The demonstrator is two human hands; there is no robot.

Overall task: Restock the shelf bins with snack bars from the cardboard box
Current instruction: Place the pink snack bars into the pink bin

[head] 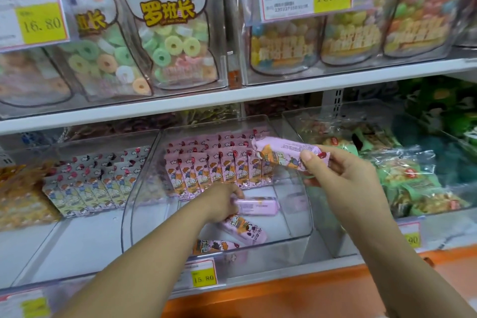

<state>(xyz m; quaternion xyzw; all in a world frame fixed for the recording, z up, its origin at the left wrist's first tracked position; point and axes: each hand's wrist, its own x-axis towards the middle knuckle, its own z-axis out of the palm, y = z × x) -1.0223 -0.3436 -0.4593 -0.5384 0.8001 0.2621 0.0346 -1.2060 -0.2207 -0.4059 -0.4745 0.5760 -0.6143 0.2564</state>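
Note:
A clear plastic bin (pixel 302 214) in the middle of the lower shelf holds rows of upright pink snack bars (pixel 216 170) at its back. Inside the bin my left hand (pixel 222 201) grips a pink bar lying flat (pixel 258 206). Two more pink bars (pixel 245 230) lie loose on the bin floor just in front of it. My right hand (pixel 343 175) is raised above the bin's right side and pinches another pink bar (pixel 281 152) by its right end, held level. The cardboard box is out of view.
The bin to the left holds white and yellow snack bars (pixel 90 186). To the right a bin holds green-wrapped snacks (pixel 402 175). The upper shelf (pixel 232 95) carries bags of ring candy with 16.80 price tags. An orange shelf edge (pixel 284 289) runs along the front.

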